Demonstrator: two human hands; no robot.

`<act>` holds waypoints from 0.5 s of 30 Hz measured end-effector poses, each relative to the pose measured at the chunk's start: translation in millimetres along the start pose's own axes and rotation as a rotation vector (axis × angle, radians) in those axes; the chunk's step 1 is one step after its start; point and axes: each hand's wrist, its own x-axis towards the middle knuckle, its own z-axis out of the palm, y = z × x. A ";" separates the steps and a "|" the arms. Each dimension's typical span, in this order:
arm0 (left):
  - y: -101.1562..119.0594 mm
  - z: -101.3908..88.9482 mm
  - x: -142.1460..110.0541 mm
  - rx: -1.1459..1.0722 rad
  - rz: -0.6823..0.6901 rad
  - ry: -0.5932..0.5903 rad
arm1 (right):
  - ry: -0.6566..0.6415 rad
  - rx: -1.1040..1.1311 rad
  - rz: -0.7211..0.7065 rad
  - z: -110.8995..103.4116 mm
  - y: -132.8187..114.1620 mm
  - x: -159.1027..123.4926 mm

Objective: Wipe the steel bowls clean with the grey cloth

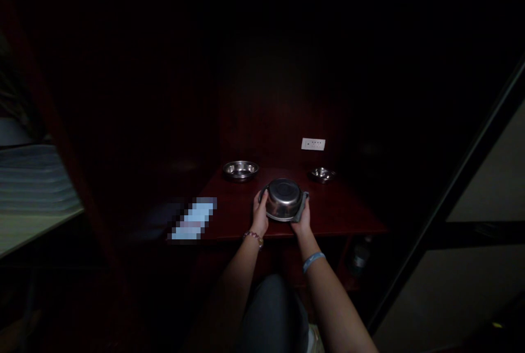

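Between my two hands is a shiny metal bowl (284, 192), turned upside down so its base faces up, over the front of the dark red shelf (336, 213). My left hand (260, 213) grips its left rim, thumb on the outer wall. On the opposite side my right hand (303, 217) is closed on the rim with a grey cloth (302, 206) pressed between palm and metal. Behind the bowl to the left sits a wide metal bowl (241, 171), facing up. A smaller metal bowl (322, 174) rests at the back right.
A blurred-out bright screen (193, 221) lies at the shelf's front left. A white socket panel (313, 144) is on the back wall. Stacked clear containers (33, 178) stand at far left. Below the shelf at right is a bottle (361, 257). Dark panels flank both sides.
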 end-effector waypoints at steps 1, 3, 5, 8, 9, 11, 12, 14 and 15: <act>0.5 0.0 0.3 -0.010 -0.005 -0.004 | 0.019 0.013 0.024 1.3 -1.1 -0.9; 1.7 0.1 0.7 -0.030 -0.015 -0.016 | 0.056 0.034 0.077 4.4 -3.3 -3.1; 3.3 0.3 0.5 -0.047 -0.027 -0.031 | 0.058 0.032 0.078 7.3 -5.0 -5.0; 5.3 0.7 -0.2 -0.072 -0.043 -0.043 | 0.053 0.021 0.069 9.5 -5.4 -6.0; 5.7 0.7 -0.4 -0.081 -0.047 -0.043 | 0.050 0.017 0.072 9.5 -5.1 -5.8; 6.0 0.8 -0.6 -0.093 -0.051 -0.040 | 0.050 0.007 0.086 8.6 -4.2 -4.9; 6.0 0.8 -0.6 -0.097 -0.051 -0.038 | 0.050 0.002 0.093 8.0 -3.7 -4.3; 5.8 0.8 -0.7 -0.102 -0.047 -0.031 | 0.054 -0.006 0.096 6.4 -2.7 -3.4; 5.7 0.8 -0.8 -0.104 -0.044 -0.024 | 0.053 -0.009 0.098 5.7 -2.2 -3.0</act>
